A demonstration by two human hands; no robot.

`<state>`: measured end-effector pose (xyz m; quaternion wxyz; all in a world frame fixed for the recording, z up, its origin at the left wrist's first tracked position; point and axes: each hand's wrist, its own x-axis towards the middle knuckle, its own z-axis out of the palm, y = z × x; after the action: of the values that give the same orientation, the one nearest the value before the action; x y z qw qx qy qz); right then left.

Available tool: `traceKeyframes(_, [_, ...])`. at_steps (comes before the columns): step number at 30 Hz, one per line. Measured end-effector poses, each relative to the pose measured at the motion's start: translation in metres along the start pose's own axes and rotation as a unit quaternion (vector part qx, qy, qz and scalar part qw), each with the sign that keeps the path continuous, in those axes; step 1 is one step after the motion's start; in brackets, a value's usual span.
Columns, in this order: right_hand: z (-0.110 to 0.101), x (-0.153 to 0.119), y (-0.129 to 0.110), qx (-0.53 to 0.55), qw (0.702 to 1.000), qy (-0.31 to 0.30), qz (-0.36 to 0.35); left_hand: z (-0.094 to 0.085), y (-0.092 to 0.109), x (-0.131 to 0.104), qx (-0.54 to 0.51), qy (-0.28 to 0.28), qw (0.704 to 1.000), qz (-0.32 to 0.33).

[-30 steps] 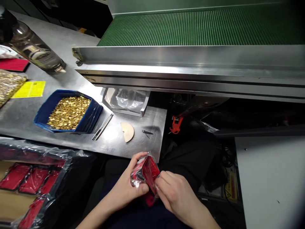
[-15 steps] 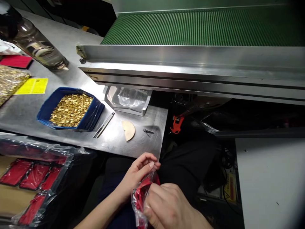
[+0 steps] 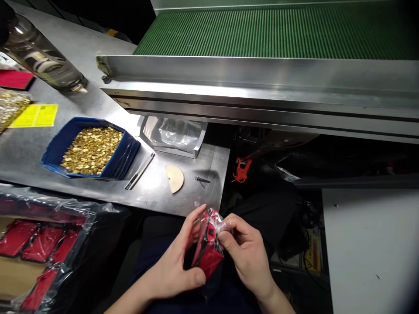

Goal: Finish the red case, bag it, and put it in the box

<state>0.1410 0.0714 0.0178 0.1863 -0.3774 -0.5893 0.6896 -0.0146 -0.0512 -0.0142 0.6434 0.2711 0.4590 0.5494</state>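
Observation:
A small red pouch in clear plastic wrap (image 3: pixel 208 248) is held over my lap, just below the metal table's front edge. My left hand (image 3: pixel 176 266) grips its lower left side, thumb under it and fingers up along its edge. My right hand (image 3: pixel 246 250) pinches the plastic wrap at the pouch's top right corner. A blue tray (image 3: pixel 54 152) filled with small gold-coloured pieces (image 3: pixel 91 149) sits on the table to the left.
On the metal table (image 3: pixel 157 196) lie a slim metal tool (image 3: pixel 140 171), a tan half-disc (image 3: pixel 174 178) and a small dark clip (image 3: pixel 202 179). Red pouches in a plastic-lined box (image 3: pixel 36 248) sit at lower left. A green conveyor (image 3: pixel 271 32) runs behind; a bottle (image 3: pixel 42 59) lies far left.
The pouch was turned in my hands and lifted back up. My right hand moved from covering it low down to pinching the wrap at its top right.

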Motion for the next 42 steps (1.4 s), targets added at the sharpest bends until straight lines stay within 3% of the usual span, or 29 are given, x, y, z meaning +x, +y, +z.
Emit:
traceKeyframes(5, [-0.016, 0.011, -0.002, -0.277, 0.958, 0.014, -0.071, -0.006, -0.009, -0.011, -0.112, -0.103, 0.987, -0.054])
traceKeyframes(7, [-0.024, 0.013, 0.000, -0.358, 0.930, -0.016, -0.079, -0.008, -0.014, -0.016, -0.156, -0.100, 0.981, -0.052])
traceKeyframes(9, [-0.029, 0.011, 0.003, -0.405, 0.909, -0.067, -0.080, -0.013, -0.016, -0.017, -0.137, -0.057, 0.987, -0.063])
traceKeyframes(12, [-0.028, 0.002, 0.001, -0.419, 0.888, -0.167, -0.093, -0.025, -0.010, -0.010, -0.027, 0.018, 0.996, -0.088])
traceKeyframes(16, [-0.018, -0.009, -0.015, -0.394, 0.867, -0.271, -0.139, -0.036, 0.007, 0.009, 0.119, 0.047, 0.991, -0.037])
traceKeyframes(18, [-0.014, -0.011, -0.026, -0.353, 0.879, -0.286, -0.143, -0.031, 0.013, 0.018, 0.152, 0.066, 0.986, -0.010])
traceKeyframes(21, [-0.012, -0.009, -0.040, -0.220, 0.922, -0.296, -0.118, -0.009, 0.019, 0.030, 0.130, 0.123, 0.984, 0.019])
traceKeyframes(23, [-0.011, -0.007, -0.043, -0.106, 0.954, -0.262, -0.105, 0.010, 0.022, 0.035, 0.072, 0.150, 0.986, 0.024])
traceKeyframes(25, [-0.011, -0.006, -0.040, -0.026, 0.977, -0.184, -0.102, 0.025, 0.024, 0.037, 0.011, 0.169, 0.985, 0.015])
traceKeyframes(28, [-0.013, -0.005, -0.031, -0.015, 0.994, -0.056, -0.091, 0.036, 0.024, 0.032, -0.011, 0.201, 0.980, 0.013])
traceKeyframes(30, [-0.016, -0.004, -0.025, -0.042, 0.996, 0.017, -0.071, 0.035, 0.022, 0.025, -0.025, 0.178, 0.984, 0.018])
traceKeyframes(32, [-0.021, -0.002, -0.019, -0.076, 0.993, 0.071, -0.054, 0.031, 0.020, 0.016, -0.057, 0.107, 0.993, 0.013])
traceKeyframes(36, [-0.030, 0.001, -0.008, -0.146, 0.985, 0.069, -0.065, 0.028, 0.017, 0.003, -0.014, -0.014, 1.000, 0.009])
traceKeyframes(38, [-0.032, 0.003, -0.005, -0.181, 0.981, 0.056, -0.048, 0.030, 0.013, 0.001, 0.045, -0.021, 0.999, 0.007])
traceKeyframes(42, [-0.031, 0.009, -0.008, -0.258, 0.965, 0.029, 0.038, 0.033, -0.004, 0.004, 0.171, 0.023, 0.985, -0.014])
